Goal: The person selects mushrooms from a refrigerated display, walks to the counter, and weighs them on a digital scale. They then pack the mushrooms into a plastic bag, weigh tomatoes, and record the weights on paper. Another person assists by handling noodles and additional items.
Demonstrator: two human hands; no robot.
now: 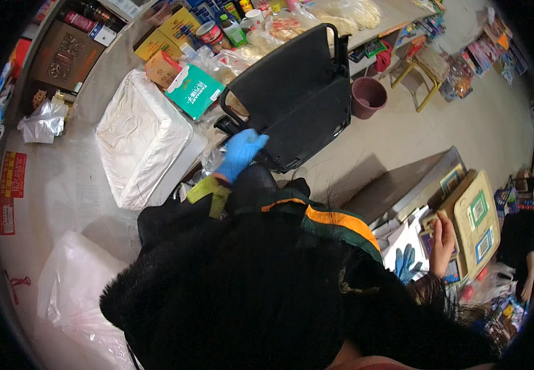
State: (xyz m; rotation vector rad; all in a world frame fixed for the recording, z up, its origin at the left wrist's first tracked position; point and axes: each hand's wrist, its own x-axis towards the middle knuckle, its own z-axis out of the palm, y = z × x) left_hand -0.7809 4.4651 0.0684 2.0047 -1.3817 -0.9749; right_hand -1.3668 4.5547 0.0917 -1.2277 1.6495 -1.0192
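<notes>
My left hand (pixel 243 150), in a blue glove with a yellow-green cuff or sleeve band at the wrist, hovers by the lower left corner of a black folding chair (pixel 294 88); whether it touches the chair cannot be told. My bare right hand (pixel 443 240) is raised with bent fingers beside a beige plastic lid or panel (pixel 477 222) bearing printed codes, and nothing shows in it. Below that hand a blue glove (pixel 406 264) lies on white papers (pixel 398 243). To the left stands a white bin lined with cloth (pixel 133 138).
A green carton (pixel 195 91), bottles and bagged food crowd the counter beyond. A maroon bucket (pixel 368 97) and a yellow-framed stool (pixel 417 76) stand on the floor. A large plastic-wrapped bundle (pixel 77 296) lies lower left. Another person (pixel 521 245) is at the far right.
</notes>
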